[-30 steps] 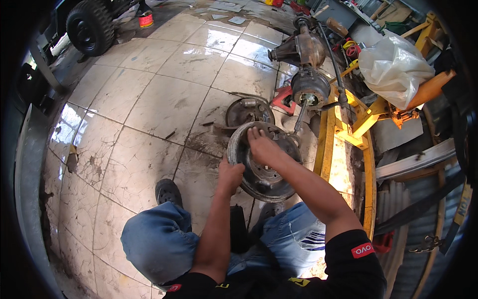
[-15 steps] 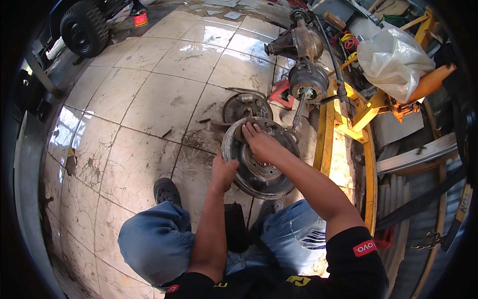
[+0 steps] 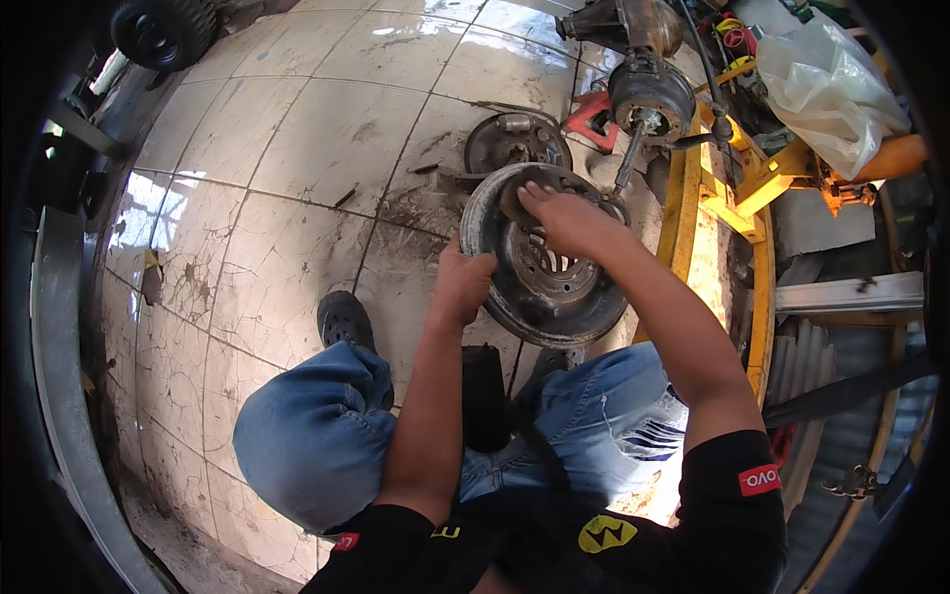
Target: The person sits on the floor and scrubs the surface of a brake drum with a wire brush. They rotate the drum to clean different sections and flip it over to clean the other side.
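Note:
A worn metal brake drum (image 3: 584, 319) stands tilted between my feet, its hollow side facing up toward me. My left hand (image 3: 465, 284) is closed around the drum's left rim, thumb on top. My right hand (image 3: 566, 220) reaches over the drum with its fingers pressed together. Under those fingertips, against the upper left inner wall, lies a brown flat piece (image 3: 515, 205) that looks like sandpaper. Part of it is hidden by the fingers. Just beyond the drum, a round brake backing plate (image 3: 485, 144) lies on the floor.
A greasy axle assembly (image 3: 651, 94) stands at the far right, near a red stand (image 3: 591, 121). Yellow metal frame bars (image 3: 683, 213) run along my right, with a plastic bag (image 3: 831, 89) above them. Cracked tiles (image 3: 287, 168) cover the floor. A vehicle tyre (image 3: 163, 32) is far left.
The whole view has shifted, so the scene sits higher and slightly further right. My right hand has slid a little to the right over the drum, uncovering more of its centre. The left grip is unchanged.

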The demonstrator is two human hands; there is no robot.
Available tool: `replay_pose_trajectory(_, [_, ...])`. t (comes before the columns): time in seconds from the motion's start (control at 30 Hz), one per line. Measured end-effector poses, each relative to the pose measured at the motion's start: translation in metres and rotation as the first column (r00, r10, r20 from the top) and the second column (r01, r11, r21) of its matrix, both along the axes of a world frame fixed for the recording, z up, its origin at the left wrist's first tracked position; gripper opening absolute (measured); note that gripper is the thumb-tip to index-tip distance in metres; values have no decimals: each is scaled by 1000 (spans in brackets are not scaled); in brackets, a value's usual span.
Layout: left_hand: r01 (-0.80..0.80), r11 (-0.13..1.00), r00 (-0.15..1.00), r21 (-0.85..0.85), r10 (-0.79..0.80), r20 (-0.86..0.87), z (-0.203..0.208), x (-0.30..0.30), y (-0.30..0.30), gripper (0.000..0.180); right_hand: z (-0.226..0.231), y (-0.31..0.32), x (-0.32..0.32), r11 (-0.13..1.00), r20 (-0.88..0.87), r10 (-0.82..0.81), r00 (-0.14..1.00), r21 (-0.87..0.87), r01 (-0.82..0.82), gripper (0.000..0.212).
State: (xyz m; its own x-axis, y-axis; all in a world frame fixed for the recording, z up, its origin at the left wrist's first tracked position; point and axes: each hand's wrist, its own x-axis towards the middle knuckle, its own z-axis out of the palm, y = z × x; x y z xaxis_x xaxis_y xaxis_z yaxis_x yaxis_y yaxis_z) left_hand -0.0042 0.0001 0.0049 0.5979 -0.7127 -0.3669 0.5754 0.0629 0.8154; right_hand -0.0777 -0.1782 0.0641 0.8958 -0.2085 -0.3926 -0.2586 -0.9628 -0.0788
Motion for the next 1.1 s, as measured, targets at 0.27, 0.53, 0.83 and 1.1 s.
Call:
replay_pose_trajectory(0.27, [-26,1000,995,-14,25,-99,7,0,1,44,-20,11,3,997,190,18,982,-74,-4,73])
replay_pose_trajectory(0.53, [-2,1000,1000,-1,2,-30,-2,-1,-5,44,-14,10,-3,991,89,23,996,-135,-11,63])
replay_pose_trajectory(0.83, [-12,1000,1000,18,11,29,-3,-4,-6,45,1,15,3,999,26,-24,999,-46,25,72])
replay_pose_trajectory(1.1, [0,1000,1000,29,-1,31,-2,-4,-5,47,11,11,2,998,-117,-50,992,23,53,77])
